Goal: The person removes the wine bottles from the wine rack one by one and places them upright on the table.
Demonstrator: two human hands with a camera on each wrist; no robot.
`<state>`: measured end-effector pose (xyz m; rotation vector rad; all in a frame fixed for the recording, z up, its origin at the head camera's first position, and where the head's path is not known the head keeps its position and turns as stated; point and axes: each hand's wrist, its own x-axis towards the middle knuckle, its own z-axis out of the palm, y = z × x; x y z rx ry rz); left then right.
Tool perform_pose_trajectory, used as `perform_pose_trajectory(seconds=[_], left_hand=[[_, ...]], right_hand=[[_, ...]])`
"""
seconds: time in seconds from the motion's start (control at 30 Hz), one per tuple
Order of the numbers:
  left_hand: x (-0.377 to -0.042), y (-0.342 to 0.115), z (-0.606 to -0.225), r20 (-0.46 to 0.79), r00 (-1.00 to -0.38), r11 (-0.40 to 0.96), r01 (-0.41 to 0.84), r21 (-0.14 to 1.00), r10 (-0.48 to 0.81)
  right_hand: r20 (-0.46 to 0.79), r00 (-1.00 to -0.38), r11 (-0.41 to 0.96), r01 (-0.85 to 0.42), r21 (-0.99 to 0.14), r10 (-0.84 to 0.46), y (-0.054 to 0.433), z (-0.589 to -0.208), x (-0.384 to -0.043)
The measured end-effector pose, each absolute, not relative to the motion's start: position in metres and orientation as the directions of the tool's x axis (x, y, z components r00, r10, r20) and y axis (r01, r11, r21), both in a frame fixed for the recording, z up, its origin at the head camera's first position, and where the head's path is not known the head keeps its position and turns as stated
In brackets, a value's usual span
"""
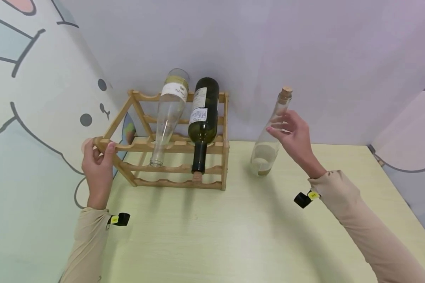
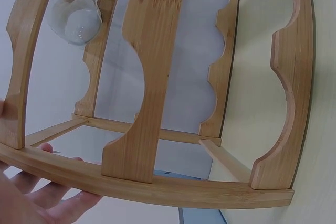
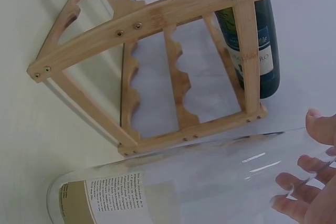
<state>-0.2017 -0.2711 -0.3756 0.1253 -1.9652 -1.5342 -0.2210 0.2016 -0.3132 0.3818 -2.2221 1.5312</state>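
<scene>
A wooden wine rack (image 1: 177,184) stands against the wall. My left hand (image 1: 98,169) grips its upper front left corner, and in the left wrist view the fingers (image 2: 73,206) curl round the side rail. Two bottles lie on the rack's top row, necks toward me: a clear glass bottle (image 1: 170,114) and a dark green wine bottle (image 1: 202,131) with a cork. To the right of the rack, a corked clear bottle (image 1: 266,153) has its base at the table. My right hand (image 1: 297,137) holds it below the neck, fingers and thumb round the glass (image 3: 220,169).
The pale table (image 1: 205,232) runs along a lilac back wall (image 1: 255,47). A wall with cartoon drawings (image 1: 46,102) rises close beside the rack on the left. Another patterned panel (image 1: 407,133) borders the table on the right.
</scene>
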Motion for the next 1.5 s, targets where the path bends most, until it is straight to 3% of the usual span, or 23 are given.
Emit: perform_pose_trajectory(seconds=[0.3, 1.03, 1.27, 1.5], left_hand=[[-0.202, -0.265, -0.375, 0.377, -0.815, 0.299, 0.263, 0.917, -0.440], [-0.198, -0.263, -0.375, 0.423, -0.807, 0.352, 0.288, 0.891, -0.412], [-0.189, -0.258, -0.361, 0.456, -0.793, 0.354, 0.323, 0.877, -0.405], [-0.196, -0.267, -0.371, 0.456, -0.784, 0.360, 0.316, 0.878, -0.422]], right_hand=[[0.465, -0.885, 0.362, -0.422, -0.831, 0.037, 0.209, -0.318, -0.229], [0.445, -0.895, 0.393, -0.395, -0.830, 0.041, 0.215, -0.324, -0.243], [0.371, -0.928, 0.441, -0.340, -0.831, -0.017, 0.224, -0.338, -0.262], [0.254, -0.967, 0.486, -0.222, -0.845, 0.001, 0.222, -0.347, -0.260]])
